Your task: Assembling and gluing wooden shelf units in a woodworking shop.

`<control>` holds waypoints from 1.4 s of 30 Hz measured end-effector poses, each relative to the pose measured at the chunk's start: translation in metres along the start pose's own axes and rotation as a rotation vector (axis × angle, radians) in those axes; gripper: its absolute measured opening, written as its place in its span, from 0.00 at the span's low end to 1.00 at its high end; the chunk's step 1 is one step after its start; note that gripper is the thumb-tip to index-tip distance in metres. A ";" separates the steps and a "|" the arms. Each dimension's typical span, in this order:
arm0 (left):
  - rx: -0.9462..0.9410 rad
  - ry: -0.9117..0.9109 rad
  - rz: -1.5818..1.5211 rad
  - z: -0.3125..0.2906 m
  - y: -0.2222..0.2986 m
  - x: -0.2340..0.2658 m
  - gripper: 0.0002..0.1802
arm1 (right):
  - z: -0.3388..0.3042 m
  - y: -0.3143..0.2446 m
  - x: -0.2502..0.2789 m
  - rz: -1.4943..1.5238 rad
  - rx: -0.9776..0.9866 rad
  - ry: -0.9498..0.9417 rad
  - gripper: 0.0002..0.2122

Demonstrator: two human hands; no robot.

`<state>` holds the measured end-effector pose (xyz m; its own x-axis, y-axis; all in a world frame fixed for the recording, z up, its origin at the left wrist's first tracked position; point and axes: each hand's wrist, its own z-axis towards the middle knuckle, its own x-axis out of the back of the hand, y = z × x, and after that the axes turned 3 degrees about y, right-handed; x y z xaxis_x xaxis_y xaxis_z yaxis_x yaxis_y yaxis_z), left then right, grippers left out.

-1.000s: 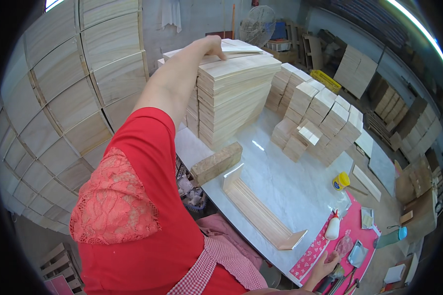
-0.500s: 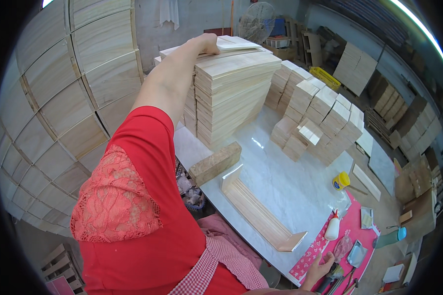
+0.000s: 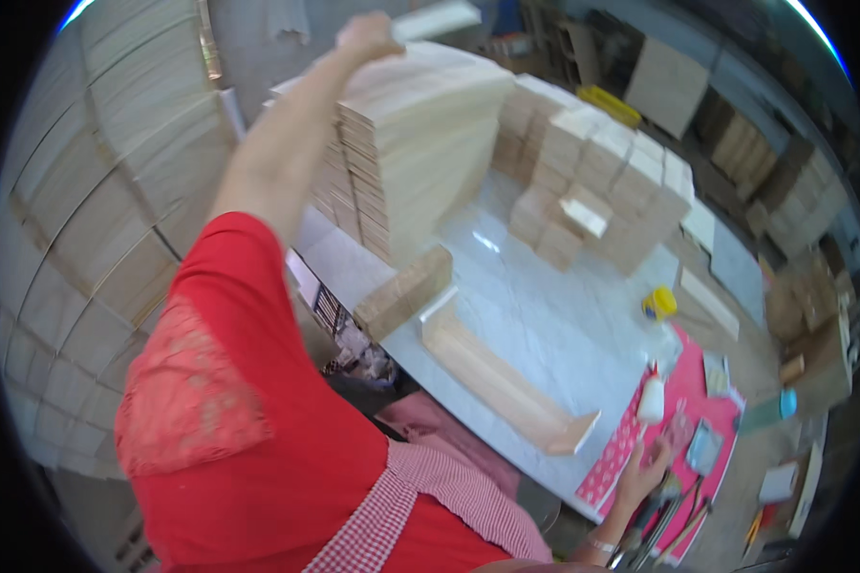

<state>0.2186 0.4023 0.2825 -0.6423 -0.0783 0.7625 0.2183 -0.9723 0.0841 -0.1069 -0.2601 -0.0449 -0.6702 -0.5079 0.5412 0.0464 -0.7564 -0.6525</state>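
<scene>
My left hand [image 3: 368, 38] is stretched to the far end of a tall stack of thin wooden boards [image 3: 435, 81]. It looks closed on the end of a pale wooden board [image 3: 438, 19], which sticks out to the right above the stack; motion blurs the fingers. My right hand [image 3: 645, 475] is at the lower right, over the pink mat [image 3: 597, 475], fingers apart and holding nothing. Close to it stands a white glue bottle [image 3: 651, 401] with a red tip. A long wooden piece with upright ends [image 3: 502, 382] lies along the near edge of the table.
A thick wooden block [image 3: 403, 293] sits at the table's left edge. Several stacked wooden blocks [image 3: 607, 172] stand at the far right. A yellow tub [image 3: 659, 303], a small clear tray [image 3: 704, 447] and tools lie to the right. Tall stacked panels [image 3: 96, 239] rise at the left.
My left hand has come up with a board, now raised off the top of the stack. My view has shifted. The right hand's fingers have spread slightly near the glue bottle.
</scene>
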 end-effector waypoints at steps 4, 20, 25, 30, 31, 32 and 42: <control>0.106 -0.370 -0.931 -0.029 0.092 0.065 0.23 | 0.034 -0.041 -0.012 0.137 0.017 -0.016 0.14; 0.388 -1.659 -1.975 -0.397 0.281 0.009 0.25 | 0.046 -0.157 -0.043 0.719 -0.250 -0.201 0.17; 0.565 -1.704 -1.932 -0.402 0.272 -0.011 0.23 | 0.044 -0.147 -0.056 0.806 -0.299 -0.237 0.15; 0.440 -1.543 -1.923 -0.389 0.247 -0.047 0.25 | 0.074 -0.136 -0.078 0.592 -0.356 -0.433 0.16; 0.397 -1.472 -1.865 -0.387 0.240 -0.053 0.25 | 0.083 -0.132 -0.085 0.593 -0.356 -0.443 0.16; 0.409 -1.470 -1.863 -0.385 0.236 -0.055 0.25 | 0.091 -0.125 -0.094 0.506 -0.354 -0.523 0.16; 0.585 -1.539 -1.873 -0.384 0.222 -0.073 0.22 | 0.117 -0.084 -0.179 0.037 -0.309 -0.972 0.19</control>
<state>0.0316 0.1071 -0.0008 0.3339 0.7610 -0.5562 0.5671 0.3092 0.7634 0.0955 -0.1540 -0.0249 0.2253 -0.7476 0.6248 -0.2311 -0.6640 -0.7112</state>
